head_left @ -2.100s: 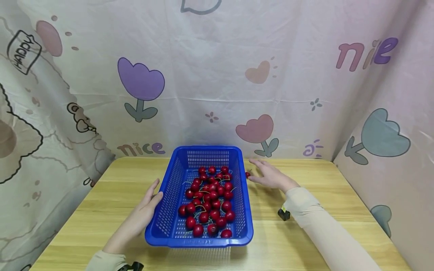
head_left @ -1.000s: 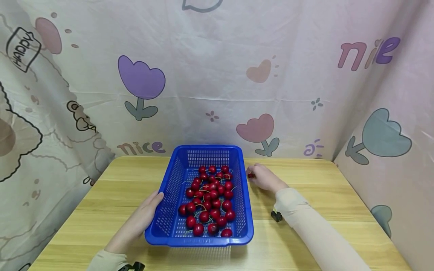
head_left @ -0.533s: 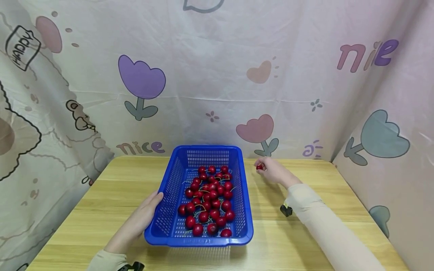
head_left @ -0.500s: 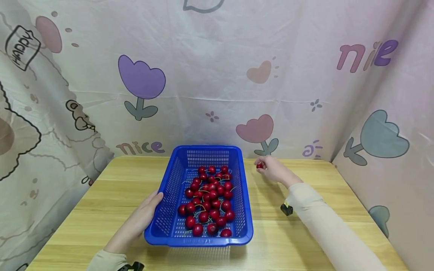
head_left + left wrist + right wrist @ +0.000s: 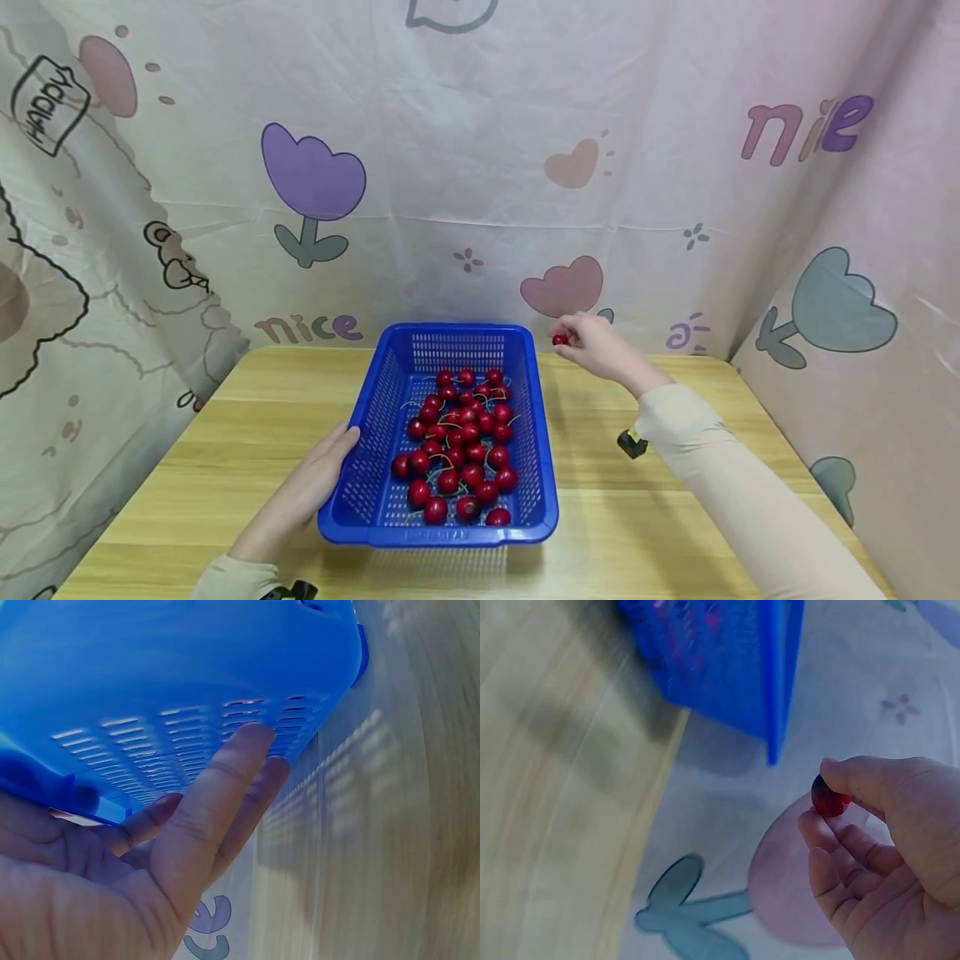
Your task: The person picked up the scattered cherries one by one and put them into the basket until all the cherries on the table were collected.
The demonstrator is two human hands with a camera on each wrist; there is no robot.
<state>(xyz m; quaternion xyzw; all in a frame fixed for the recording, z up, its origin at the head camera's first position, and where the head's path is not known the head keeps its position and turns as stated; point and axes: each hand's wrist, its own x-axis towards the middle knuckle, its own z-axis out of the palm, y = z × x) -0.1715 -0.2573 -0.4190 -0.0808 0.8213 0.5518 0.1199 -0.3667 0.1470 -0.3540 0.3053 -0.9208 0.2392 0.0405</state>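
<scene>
A blue plastic basket with slotted walls stands at the middle of the table. Many red cherries, most with thin stems, lie on its floor. At the basket's left side my left hand holds the rim, thumb over the edge. In the left wrist view its fingers extend along the outside of the slotted wall. My right hand, raised beyond the basket's back right corner, pinches one cherry between thumb and fingers. That cherry is dark red and shiny in the right wrist view.
The light wood table reaches back to a printed cloth that hangs behind and on both sides. The basket's raised rim lies to the left of the right hand. A small black device is on the right wrist.
My right hand, open beside a cherry on the table at first, has pinched it and lifted it up from the table. My left fingers have lowered against the basket, which stays in place.
</scene>
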